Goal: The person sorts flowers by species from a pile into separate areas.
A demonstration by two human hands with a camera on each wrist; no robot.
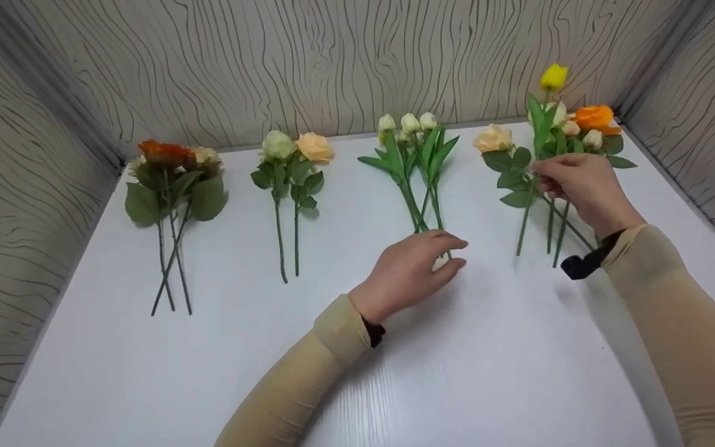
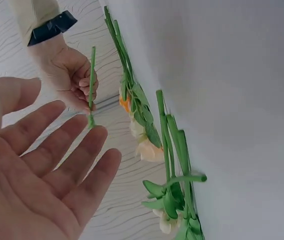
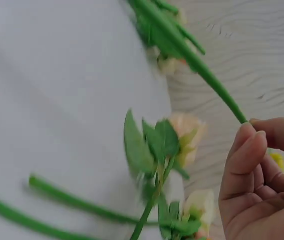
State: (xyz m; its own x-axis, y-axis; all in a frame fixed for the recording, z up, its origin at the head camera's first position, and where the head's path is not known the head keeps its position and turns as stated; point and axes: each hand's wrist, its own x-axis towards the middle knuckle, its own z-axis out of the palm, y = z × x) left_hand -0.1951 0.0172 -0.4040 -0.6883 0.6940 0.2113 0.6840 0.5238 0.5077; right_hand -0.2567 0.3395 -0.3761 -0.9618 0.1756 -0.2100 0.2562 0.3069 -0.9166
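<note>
Near three o'clock on the white table, I have the person's right hand on my remote feed, thumb and fingertips narrowed in a pinch on the green stem of a yellow tulip. Bloom sits at two o'clock, above the hand, seen against the wood-grain wall; from the left wrist view I get the stem's end sticking out clear of the pinch. Around that hand, toward two o'clock: orange flower, some pale blooms, and a peach rose just on its ten o'clock side, leaves and stems overlapping, so I can't sort every stem. Left hand just off centre toward four o'clock, fingers wide and extended, palm bare in its wrist view, near the lower stems of the white tulips; contact I can't confirm from the head view. Those tulips lie at one o'clock, heads away from the person, stems crossing. Between ten and eleven I log a greenish-white rose beside a second peach rose, stems apart. Between nine and ten, a bunch with a dark orange flower, pale blooms, broad leaves, three stems crossing. Beige sleeves both arms, dark wrist straps too.
</note>
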